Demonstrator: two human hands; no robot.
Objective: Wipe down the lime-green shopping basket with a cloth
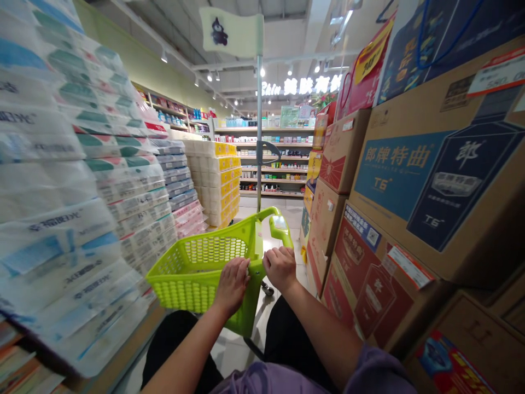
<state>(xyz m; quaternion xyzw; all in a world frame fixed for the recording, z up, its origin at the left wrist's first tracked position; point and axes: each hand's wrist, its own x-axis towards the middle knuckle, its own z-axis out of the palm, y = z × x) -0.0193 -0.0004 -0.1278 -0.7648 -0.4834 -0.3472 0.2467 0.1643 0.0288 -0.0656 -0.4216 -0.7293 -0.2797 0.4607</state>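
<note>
Left hand [233, 282] curled over basket [184, 289], right hand [281, 268] gripping handle [283, 232]; carton [396, 167] reads "郎牌特曲 T6".

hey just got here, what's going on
A person in a purple top is in a shop aisle with a lime-green shopping cart. Their right hand is wrapped around its handle, while their left hand lies over the basket's near rim. A pole with a bear-printed flag rises by the cart. Plastic-wrapped tissue packs are stacked on the left, cardboard boxes marked T6 on the right, and stocked shelves stand ahead.
</note>
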